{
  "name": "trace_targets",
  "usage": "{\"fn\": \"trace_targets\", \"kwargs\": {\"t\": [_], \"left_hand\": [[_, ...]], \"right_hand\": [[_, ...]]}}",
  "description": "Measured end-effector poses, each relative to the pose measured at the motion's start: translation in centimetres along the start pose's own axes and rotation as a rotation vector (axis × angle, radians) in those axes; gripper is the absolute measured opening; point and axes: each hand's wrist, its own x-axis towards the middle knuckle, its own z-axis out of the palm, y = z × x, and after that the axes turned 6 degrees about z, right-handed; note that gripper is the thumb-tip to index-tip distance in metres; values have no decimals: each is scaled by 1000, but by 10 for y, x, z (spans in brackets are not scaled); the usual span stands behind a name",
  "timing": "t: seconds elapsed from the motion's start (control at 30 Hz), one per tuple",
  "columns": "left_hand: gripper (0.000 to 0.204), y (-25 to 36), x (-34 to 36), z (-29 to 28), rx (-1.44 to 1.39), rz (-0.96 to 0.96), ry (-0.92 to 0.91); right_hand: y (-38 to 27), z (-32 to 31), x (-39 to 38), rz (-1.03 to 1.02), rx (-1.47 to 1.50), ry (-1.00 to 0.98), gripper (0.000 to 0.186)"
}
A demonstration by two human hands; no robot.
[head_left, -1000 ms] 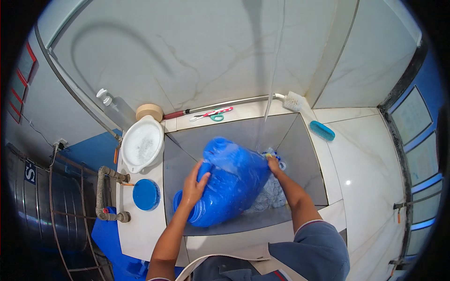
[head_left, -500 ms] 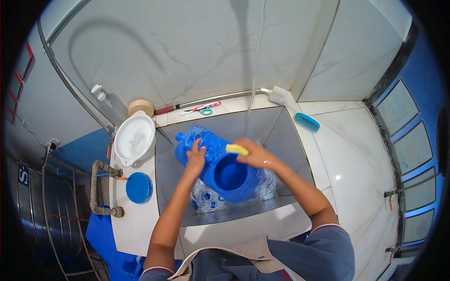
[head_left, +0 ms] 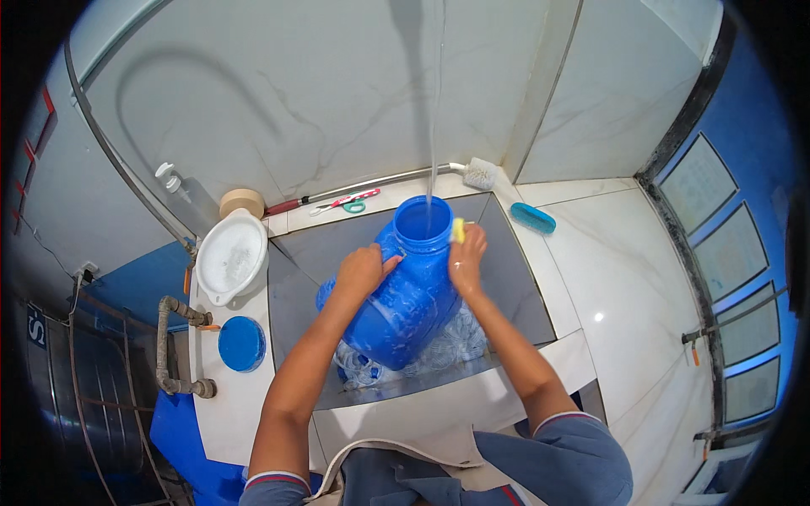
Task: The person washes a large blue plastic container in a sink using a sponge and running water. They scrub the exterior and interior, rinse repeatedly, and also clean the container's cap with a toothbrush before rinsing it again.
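Observation:
A large blue plastic jug (head_left: pixel 405 312) leans in the grey sink (head_left: pixel 515 287), its wide round mouth tilted toward the far wall. A thin stream of water (head_left: pixel 434 110) falls into that mouth. Whitish suds streak the jug's sides. My left hand (head_left: pixel 363 270) is closed on the jug's left shoulder, the exact grip partly hidden. At the right of the neck, my right hand (head_left: pixel 467 266) presses a yellow sponge (head_left: pixel 458 229) between its fingers against the jug. Clear crumpled-looking plastic items (head_left: pixel 451 341) lie beneath the jug, mostly covered.
On the left ledge stand a white basin (head_left: pixel 233 257), a blue round lid (head_left: pixel 242 344) and a pump bottle (head_left: pixel 173 181). A long-handled brush (head_left: pixel 371 184) and scissors (head_left: pixel 354 206) lie along the back ledge. A turquoise brush (head_left: pixel 532 218) rests at right; pipes (head_left: pixel 173 346) stand left.
The jug has been turned and pushed away from me, so its mouth now faces the wall under the water. My right hand and sponge have moved from above the mouth to beside the neck.

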Motion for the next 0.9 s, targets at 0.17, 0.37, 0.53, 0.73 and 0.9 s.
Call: {"fn": "trace_targets", "kwargs": {"t": [0.17,0.37,0.53,0.73,0.9], "left_hand": [[36,6,0,4,-319,-76,-58],[25,32,-7,-10,-729,-251,-354],[25,45,-47,-11,-576,-193,-323],[28,87,-119,-71,-120,79,-245],[18,132,-155,-79,38,343,-230]], "right_hand": [[-24,-24,-2,-152,4,-121,30],[-87,-54,69,-268,60,-390,22],[-89,-59,65,-247,-618,-1031,33],[-98,-90,-7,-277,-803,-1616,43],[-14,-104,-83,-516,-908,-1561,45]]}}
